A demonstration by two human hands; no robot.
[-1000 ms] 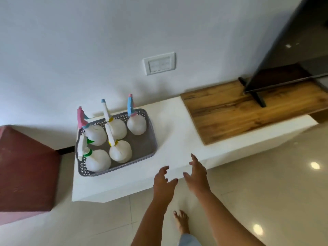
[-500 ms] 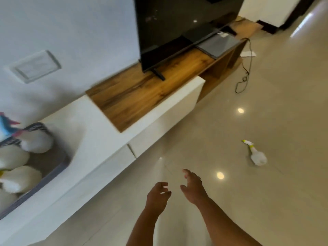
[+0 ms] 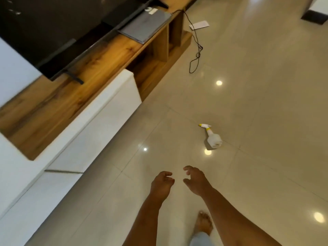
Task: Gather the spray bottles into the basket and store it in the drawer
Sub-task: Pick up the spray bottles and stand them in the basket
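Note:
A white spray bottle (image 3: 212,137) with a yellow collar and nozzle tip lies on its side on the glossy tiled floor, ahead and to the right of my hands. My left hand (image 3: 161,183) and my right hand (image 3: 196,180) hover side by side over the floor, both empty with fingers loosely curled and apart. The bottle is well beyond my right hand, not touched. The basket is out of view. White drawer fronts (image 3: 92,132) run along the low cabinet at the left.
A long low TV cabinet with a wooden top (image 3: 74,80) lines the left side, carrying a black TV (image 3: 53,29) and a grey laptop (image 3: 147,25). A black cable (image 3: 196,50) and a white paper (image 3: 199,25) lie on the floor farther off. My bare foot (image 3: 204,223) is below.
The view has swung right, away from the basket of bottles on the white cabinet, which has left the frame. The bottle on the floor has come into view and nearer. Both hands stay empty.

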